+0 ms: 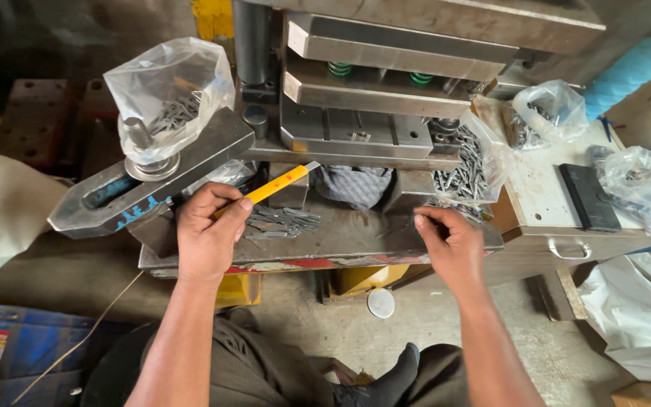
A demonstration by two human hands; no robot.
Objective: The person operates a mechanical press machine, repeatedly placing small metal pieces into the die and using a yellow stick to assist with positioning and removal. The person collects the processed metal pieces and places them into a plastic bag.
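Note:
My left hand point(206, 234) grips a yellow-handled tool point(276, 183) whose metal tip points up toward the die of a steel press point(371, 113). Just right of that hand lies a loose pile of thin grey metal strips point(280, 222) on the press bed point(340, 241). My right hand point(450, 245) rests on the bed's right end with its fingers curled on a few small strips. Behind it a heap of the same strips point(461, 169) fills an open plastic bag.
A clear bag of strips point(167, 94) sits on a heavy steel clamp arm point(152, 177) at left. A small cabinet point(559, 196) at right carries more bags and a black block point(589, 197). A blue crate point(16, 350) stands lower left, my knees below.

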